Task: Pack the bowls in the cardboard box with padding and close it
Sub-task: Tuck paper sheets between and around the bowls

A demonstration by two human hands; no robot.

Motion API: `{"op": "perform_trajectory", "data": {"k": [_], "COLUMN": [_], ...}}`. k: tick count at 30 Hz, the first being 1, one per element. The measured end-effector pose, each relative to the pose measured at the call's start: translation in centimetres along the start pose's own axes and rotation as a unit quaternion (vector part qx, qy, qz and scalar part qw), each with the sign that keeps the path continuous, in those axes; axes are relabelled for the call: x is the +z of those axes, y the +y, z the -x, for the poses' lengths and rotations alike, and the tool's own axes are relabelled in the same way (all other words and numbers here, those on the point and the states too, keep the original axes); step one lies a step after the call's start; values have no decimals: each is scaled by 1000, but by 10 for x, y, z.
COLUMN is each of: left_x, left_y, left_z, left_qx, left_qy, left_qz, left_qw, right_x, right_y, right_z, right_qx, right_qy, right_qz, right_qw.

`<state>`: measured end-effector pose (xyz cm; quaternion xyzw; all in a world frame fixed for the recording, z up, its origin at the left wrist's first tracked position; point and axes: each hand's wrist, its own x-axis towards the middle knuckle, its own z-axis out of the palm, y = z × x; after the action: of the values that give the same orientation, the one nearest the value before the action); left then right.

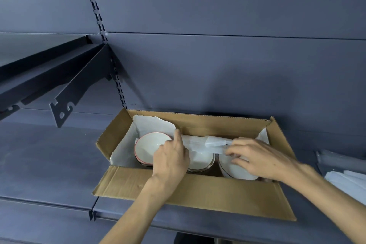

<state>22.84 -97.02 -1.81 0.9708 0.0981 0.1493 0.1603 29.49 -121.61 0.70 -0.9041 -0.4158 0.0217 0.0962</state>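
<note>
We list one cardboard box, brown, open, flaps folded outward, standing on a dark shelf. Inside we count three white bowls in a row: the left bowl red-rimmed and tilted, the middle bowl and the right bowl dark-rimmed. White foam padding lies across the bowls; more white sheet lines the box's left end.

I note a dark grey shelf, open cardboard box at centre, white padding sheets far right

Dark shelf with a bracket against a slotted wall panel.
</note>
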Motion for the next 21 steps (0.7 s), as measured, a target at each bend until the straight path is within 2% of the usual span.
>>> {"op": "perform_trajectory", "data": {"k": [2,5,7,9,14,21], "left_x": [4,12,19,28,44,53], "left_y": [15,40,53,60,69,75], "left_z": [2,2,-2,-7,-14,-17], "left_qx": [32,40,17,-2,-35,-74], "left_qy": [-18,-164,-242,-281,-326,-311], "left_qz": [61,137,143,124,113,143], "left_qw": [997,976,960,952,938,937], "right_x": [-11,-13,-11,-8,-4,6], "right_y": [8,25,31,34,32,28], "right_z": [12,23,28,32,36,33], "right_qx": [33,64,70,51,20,18], "right_qy": [-20,-51,-63,-72,-110,-117], "right_qz": [8,29,53,97,174,196], "right_qw": [999,996,994,991,978,973]}}
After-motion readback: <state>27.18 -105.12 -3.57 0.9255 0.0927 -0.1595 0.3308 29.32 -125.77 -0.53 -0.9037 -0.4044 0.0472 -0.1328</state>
